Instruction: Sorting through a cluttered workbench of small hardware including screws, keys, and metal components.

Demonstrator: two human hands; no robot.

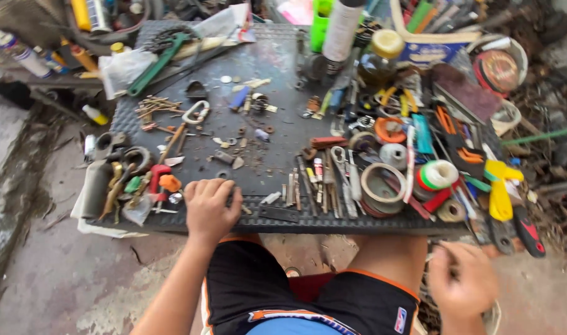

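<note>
I sit in front of a dark metal tray table point(277, 223) strewn with small tools and parts. My left hand point(210, 208) rests on the table's front edge, fingers curled down over something small that I cannot make out. My right hand point(460, 282) is lower, off the table's right front corner beside my knee, blurred, with fingers pinched around what looks like a thin wire or cord. Closest to my left hand are a red and orange fitting point(164, 181) and small metal bits point(271, 198).
Rolls of tape point(381, 186) and a green-and-white spool point(438, 175) lie at right, with yellow-handled tools point(499, 192). Green pliers point(156, 62), spray cans point(342, 28) and a jar point(382, 56) stand at the back. A concrete floor point(54, 273) lies to the left.
</note>
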